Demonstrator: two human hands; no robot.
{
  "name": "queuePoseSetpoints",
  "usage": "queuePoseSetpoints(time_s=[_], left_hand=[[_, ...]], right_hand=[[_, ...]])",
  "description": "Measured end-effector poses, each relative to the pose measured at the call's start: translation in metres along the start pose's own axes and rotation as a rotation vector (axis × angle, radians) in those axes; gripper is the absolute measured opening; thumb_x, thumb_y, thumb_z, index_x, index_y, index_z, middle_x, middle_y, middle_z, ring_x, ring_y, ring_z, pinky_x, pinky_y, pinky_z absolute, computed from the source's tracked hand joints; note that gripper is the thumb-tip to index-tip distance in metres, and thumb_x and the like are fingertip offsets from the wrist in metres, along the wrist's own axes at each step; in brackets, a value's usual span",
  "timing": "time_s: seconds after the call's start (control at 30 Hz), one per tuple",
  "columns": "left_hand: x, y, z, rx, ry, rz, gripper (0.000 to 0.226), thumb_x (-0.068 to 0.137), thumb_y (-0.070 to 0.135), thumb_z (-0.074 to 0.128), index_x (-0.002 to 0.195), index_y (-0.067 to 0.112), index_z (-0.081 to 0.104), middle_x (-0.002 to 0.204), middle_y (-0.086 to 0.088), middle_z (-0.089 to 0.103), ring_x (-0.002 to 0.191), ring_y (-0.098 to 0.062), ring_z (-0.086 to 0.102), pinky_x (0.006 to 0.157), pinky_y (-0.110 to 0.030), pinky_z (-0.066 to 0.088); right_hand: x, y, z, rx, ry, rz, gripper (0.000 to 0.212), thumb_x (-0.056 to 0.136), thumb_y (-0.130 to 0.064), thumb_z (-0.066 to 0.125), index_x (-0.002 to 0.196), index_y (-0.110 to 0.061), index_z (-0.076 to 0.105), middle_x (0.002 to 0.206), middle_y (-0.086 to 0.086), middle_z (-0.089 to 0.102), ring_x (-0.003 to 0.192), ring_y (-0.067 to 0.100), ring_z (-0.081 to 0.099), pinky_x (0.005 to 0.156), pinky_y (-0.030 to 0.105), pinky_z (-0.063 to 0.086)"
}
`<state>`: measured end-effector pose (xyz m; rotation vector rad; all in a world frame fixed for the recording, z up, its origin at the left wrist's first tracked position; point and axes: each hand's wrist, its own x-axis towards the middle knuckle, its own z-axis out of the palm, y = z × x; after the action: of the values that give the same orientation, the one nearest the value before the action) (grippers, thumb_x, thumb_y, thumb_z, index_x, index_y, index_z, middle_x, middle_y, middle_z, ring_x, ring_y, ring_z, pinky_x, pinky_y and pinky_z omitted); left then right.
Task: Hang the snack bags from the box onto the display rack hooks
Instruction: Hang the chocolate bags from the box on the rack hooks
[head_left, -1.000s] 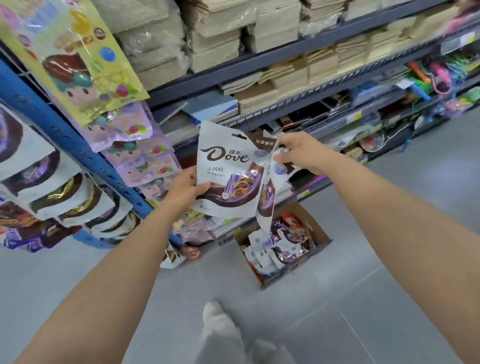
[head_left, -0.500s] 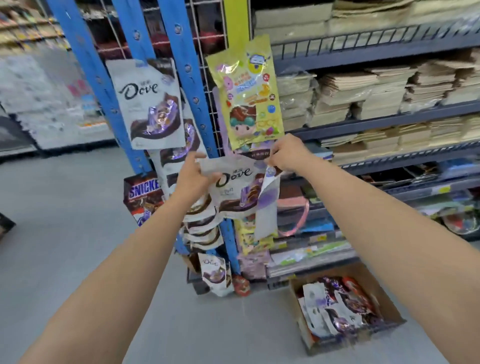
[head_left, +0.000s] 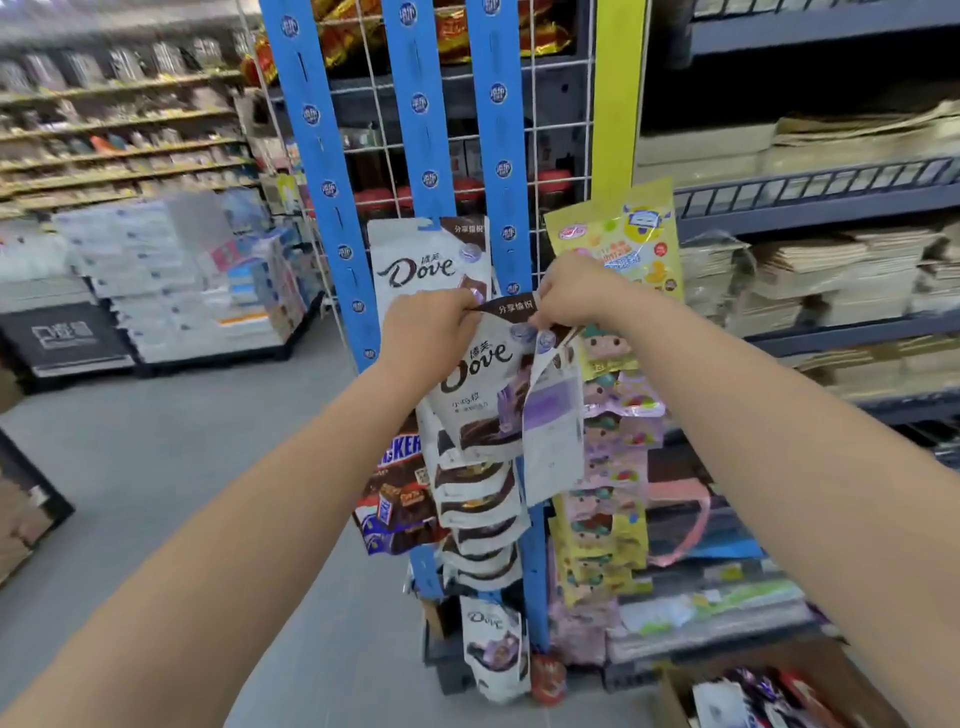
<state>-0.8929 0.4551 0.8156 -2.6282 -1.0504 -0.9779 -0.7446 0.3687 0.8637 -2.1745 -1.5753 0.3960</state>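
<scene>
Open grey floor (head_left: 182, 493) spreads left of the display rack (head_left: 415, 130), while shelving (head_left: 810, 197) crowds the rack's right edge. The box (head_left: 670, 696) sits at the lower right corner, cut by the frame. A hung bag (head_left: 421, 260) reads "Dove". Lower down, a brown Snickers bag (head_left: 400, 499) has its name partly hidden. The held Dove bag (head_left: 483, 384) is against the rack, overlapping the hung one's lower edge. The left hand (head_left: 428, 325) has its fingers clenched on the bag's top left corner, and the right hand (head_left: 571, 291) pinches the top right.

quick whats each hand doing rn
Left hand: grips the Dove bag at its top left corner.
Right hand: pinches its top right corner.
</scene>
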Motion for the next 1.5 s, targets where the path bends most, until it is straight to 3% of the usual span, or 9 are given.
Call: queuePoseSetpoints(time_s=[0.17, 0.23, 0.33, 0.5, 0.83, 1.07, 1.27, 1.4, 1.5], left_hand=[[0.033, -0.014, -0.016, -0.218, 0.281, -0.019, 0.025, 0.089, 0.027, 0.053, 0.099, 0.016, 0.074, 0.095, -0.001, 0.074, 0.090, -0.021, 0.067, 0.077, -0.033, 0.048], [0.050, -0.017, -0.024, -0.262, 0.385, 0.003, 0.026, 0.086, 0.026, 0.053, 0.095, 0.016, 0.076, 0.089, -0.001, 0.075, 0.084, -0.020, 0.068, 0.078, -0.037, 0.050], [0.079, -0.027, -0.034, -0.266, 0.449, -0.035, 0.025, 0.087, 0.025, 0.053, 0.095, 0.019, 0.075, 0.091, 0.003, 0.074, 0.089, -0.018, 0.066, 0.087, -0.039, 0.045], [0.118, -0.050, -0.043, -0.192, 0.498, -0.074, 0.027, 0.089, 0.025, 0.050, 0.100, 0.020, 0.074, 0.093, 0.002, 0.074, 0.091, -0.020, 0.063, 0.091, -0.038, 0.037], [0.144, -0.052, -0.033, -0.216, 0.498, -0.277, 0.027, 0.090, 0.024, 0.049, 0.103, 0.021, 0.072, 0.103, 0.003, 0.072, 0.097, -0.018, 0.060, 0.095, -0.036, 0.030], [0.138, -0.042, -0.023, -0.356, 0.486, -0.294, 0.014, 0.085, 0.017, 0.050, 0.080, 0.018, 0.062, 0.067, 0.011, 0.055, 0.072, -0.016, 0.049, 0.088, -0.035, 0.030], [0.141, -0.040, -0.022, -0.329, 0.391, -0.179, 0.022, 0.087, 0.007, 0.047, 0.091, 0.009, 0.069, 0.095, -0.005, 0.069, 0.094, -0.022, 0.060, 0.086, -0.030, 0.037], [0.145, -0.045, -0.022, -0.403, 0.321, -0.123, 0.020, 0.086, 0.008, 0.051, 0.096, 0.012, 0.068, 0.087, 0.005, 0.060, 0.087, -0.015, 0.057, 0.083, -0.031, 0.046], [0.145, -0.045, -0.022, -0.408, 0.323, -0.100, 0.014, 0.087, 0.011, 0.055, 0.096, 0.010, 0.066, 0.089, 0.002, 0.062, 0.088, -0.016, 0.058, 0.082, -0.028, 0.044]], right_hand=[[0.012, -0.028, -0.033, -0.039, 0.106, -0.081, 0.018, 0.085, -0.015, 0.065, 0.069, -0.010, 0.058, 0.066, 0.003, 0.054, 0.053, 0.011, 0.048, 0.041, 0.013, 0.039], [0.016, -0.037, -0.046, -0.115, 0.181, -0.102, 0.012, 0.085, -0.012, 0.065, 0.091, -0.003, 0.067, 0.085, 0.009, 0.058, 0.069, 0.020, 0.054, 0.057, 0.021, 0.044], [0.023, -0.040, -0.062, -0.327, 0.319, -0.036, 0.045, 0.084, -0.004, 0.057, 0.128, -0.014, 0.054, 0.128, 0.007, 0.054, 0.109, 0.029, 0.056, 0.083, 0.031, 0.047], [0.038, -0.032, -0.073, -0.600, 0.753, 0.001, 0.022, 0.088, -0.004, 0.051, 0.106, -0.015, 0.059, 0.106, 0.011, 0.063, 0.101, 0.032, 0.059, 0.078, 0.034, 0.034], [0.067, -0.003, -0.083, -0.245, 1.472, -0.344, 0.016, 0.086, -0.016, 0.049, 0.087, -0.010, 0.064, 0.075, 0.009, 0.064, 0.071, 0.030, 0.057, 0.069, 0.033, 0.022], [0.078, -0.005, -0.061, -0.231, 0.954, -0.616, 0.019, 0.092, -0.018, 0.045, 0.096, -0.011, 0.063, 0.087, 0.005, 0.067, 0.082, 0.030, 0.057, 0.074, 0.028, 0.022], [0.084, 0.000, -0.045, -0.192, 0.632, -0.595, 0.019, 0.094, -0.019, 0.046, 0.100, -0.015, 0.063, 0.102, 0.001, 0.063, 0.095, 0.026, 0.058, 0.087, 0.039, 0.040], [0.090, 0.000, -0.042, -0.236, 0.456, -0.539, 0.021, 0.094, -0.022, 0.050, 0.107, -0.016, 0.066, 0.137, 0.000, 0.047, 0.121, 0.023, 0.048, 0.101, 0.039, 0.034], [0.098, 0.002, -0.037, -0.195, 0.497, -0.483, 0.023, 0.093, -0.025, 0.053, 0.107, -0.014, 0.067, 0.140, 0.002, 0.042, 0.121, 0.025, 0.049, 0.099, 0.038, 0.039]])
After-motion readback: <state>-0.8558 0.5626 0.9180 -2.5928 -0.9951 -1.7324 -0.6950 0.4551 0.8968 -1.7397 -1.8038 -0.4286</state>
